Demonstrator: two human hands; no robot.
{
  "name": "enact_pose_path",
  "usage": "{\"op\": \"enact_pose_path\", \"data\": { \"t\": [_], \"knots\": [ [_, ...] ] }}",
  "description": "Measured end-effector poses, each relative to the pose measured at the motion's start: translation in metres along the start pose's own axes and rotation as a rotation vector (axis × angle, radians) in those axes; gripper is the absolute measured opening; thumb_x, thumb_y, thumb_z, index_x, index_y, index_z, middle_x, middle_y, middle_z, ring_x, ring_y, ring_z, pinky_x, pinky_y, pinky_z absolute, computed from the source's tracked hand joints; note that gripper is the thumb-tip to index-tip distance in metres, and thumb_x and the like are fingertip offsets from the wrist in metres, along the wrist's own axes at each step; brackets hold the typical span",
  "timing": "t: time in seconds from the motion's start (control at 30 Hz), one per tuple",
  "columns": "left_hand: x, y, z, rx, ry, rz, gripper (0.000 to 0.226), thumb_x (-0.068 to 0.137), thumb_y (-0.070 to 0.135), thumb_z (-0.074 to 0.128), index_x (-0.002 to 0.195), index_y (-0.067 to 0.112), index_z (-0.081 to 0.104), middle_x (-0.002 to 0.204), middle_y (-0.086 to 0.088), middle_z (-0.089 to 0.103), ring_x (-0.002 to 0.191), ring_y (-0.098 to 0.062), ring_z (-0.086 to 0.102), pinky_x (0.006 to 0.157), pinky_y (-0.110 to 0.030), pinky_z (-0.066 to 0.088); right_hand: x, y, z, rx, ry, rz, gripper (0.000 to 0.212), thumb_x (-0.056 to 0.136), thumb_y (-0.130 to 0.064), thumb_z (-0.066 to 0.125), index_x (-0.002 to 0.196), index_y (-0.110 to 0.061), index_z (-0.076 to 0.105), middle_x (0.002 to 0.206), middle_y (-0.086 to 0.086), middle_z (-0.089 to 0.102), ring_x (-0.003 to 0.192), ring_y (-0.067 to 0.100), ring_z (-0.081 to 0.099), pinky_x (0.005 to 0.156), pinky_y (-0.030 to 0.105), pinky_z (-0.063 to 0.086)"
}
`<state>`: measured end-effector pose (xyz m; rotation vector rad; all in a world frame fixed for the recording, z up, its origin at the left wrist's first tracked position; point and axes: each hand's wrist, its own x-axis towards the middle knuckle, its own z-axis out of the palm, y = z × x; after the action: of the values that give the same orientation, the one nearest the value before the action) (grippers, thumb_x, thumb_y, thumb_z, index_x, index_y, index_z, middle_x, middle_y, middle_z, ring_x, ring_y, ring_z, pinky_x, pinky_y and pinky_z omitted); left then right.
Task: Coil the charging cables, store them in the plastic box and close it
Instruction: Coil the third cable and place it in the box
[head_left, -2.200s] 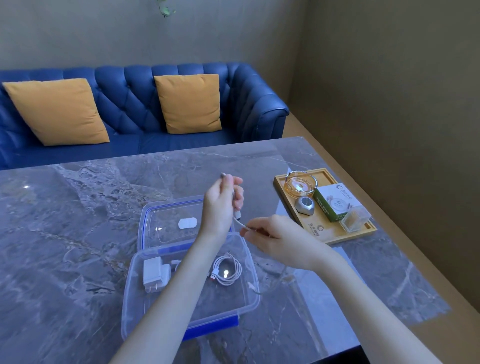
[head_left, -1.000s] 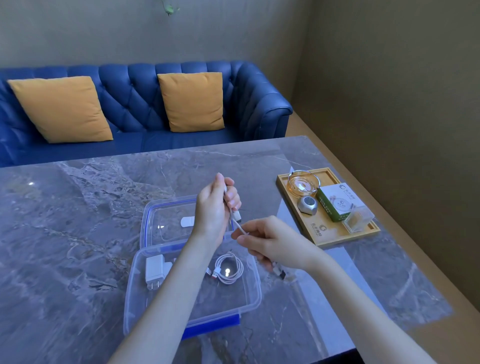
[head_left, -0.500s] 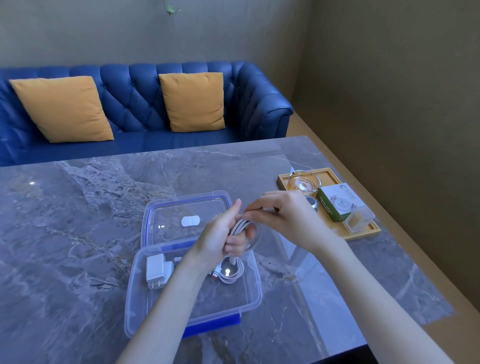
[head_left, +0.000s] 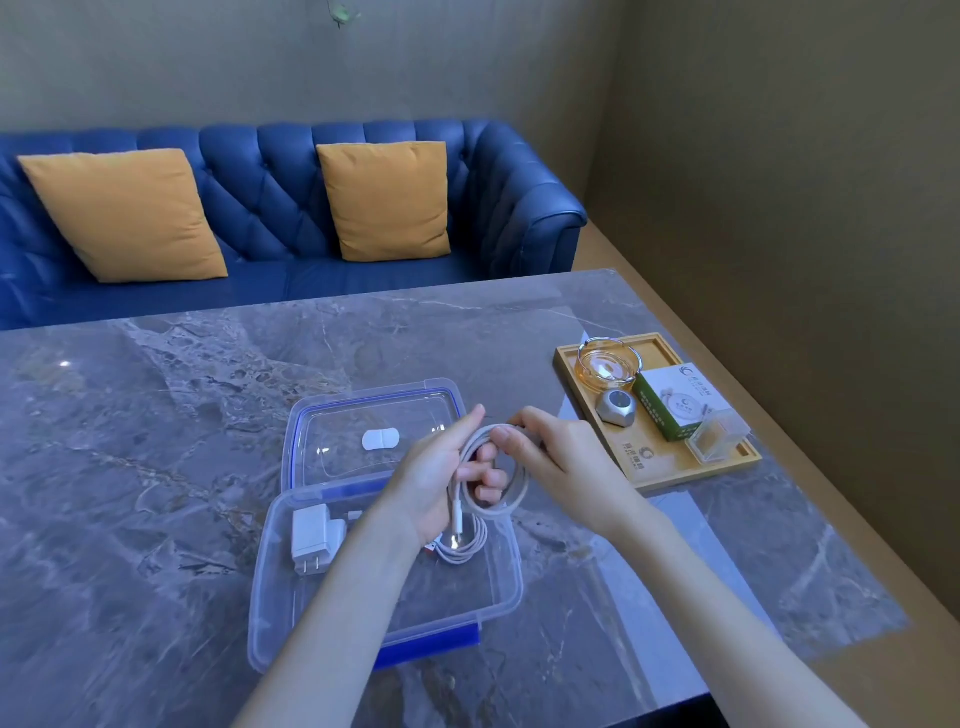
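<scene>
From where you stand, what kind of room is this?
Most likely a living room or lounge. A blue tufted sofa with two orange cushions stands against the wall behind a marble-topped table, and a wooden tray at the table's edge holds a glass ashtray.

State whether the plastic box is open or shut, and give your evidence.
Open. The plastic box has no cover on it; its lid lies flat on the table just behind it, and a charger and coiled cable show inside.

Glossy marble table (head_left: 156, 467), clear plastic box (head_left: 498, 587), wooden tray (head_left: 670, 470)
</scene>
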<state>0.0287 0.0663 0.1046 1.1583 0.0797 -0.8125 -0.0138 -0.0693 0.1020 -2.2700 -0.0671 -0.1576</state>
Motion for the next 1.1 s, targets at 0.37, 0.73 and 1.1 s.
{"op": "enact_pose_path", "data": {
  "t": [0.37, 0.73, 1.1],
  "knots": [
    [-0.012, -0.021, -0.013, 1.068, 0.302, 0.641, 0.031, 0.094, 0.031, 0.045, 0.08, 0.006, 0.058, 0.064, -0.004, 0.064, 0.06, -0.017, 0.054, 0.065, -0.035, 0.041, 0.007, 0.015, -0.015, 0.317, -0.009, 0.185, 0.036, 0.093, -0.03, 0.051, 0.06, -0.016, 0.048, 0.04, -0.012, 0.041, 0.041, 0.007, 0.036, 0.042, 0.019, 0.032],
    [-0.01, -0.02, -0.002, -0.02, 0.065, 0.273, 0.036, 0.096, 0.025, 0.038, 0.081, 0.009, 0.067, 0.069, 0.0, 0.072, 0.072, -0.012, 0.069, 0.077, -0.03, 0.053, 0.008, 0.008, -0.01, 0.394, 0.034, 0.142, 0.034, 0.093, -0.025, 0.051, 0.061, -0.015, 0.049, 0.049, -0.003, 0.043, 0.045, 0.016, 0.039, 0.043, 0.028, 0.034],
    [-0.01, -0.019, -0.004, 0.24, 0.029, 0.211, 0.033, 0.098, 0.028, 0.034, 0.072, 0.013, 0.048, 0.042, 0.011, 0.032, 0.05, -0.009, 0.049, 0.068, -0.027, 0.035, 0.015, 0.016, -0.019, 0.018, 0.107, 0.031, 0.026, 0.093, -0.026, 0.05, 0.071, -0.02, 0.061, 0.043, -0.006, 0.03, 0.044, 0.008, 0.029, 0.046, 0.019, 0.022]
  ]
}}
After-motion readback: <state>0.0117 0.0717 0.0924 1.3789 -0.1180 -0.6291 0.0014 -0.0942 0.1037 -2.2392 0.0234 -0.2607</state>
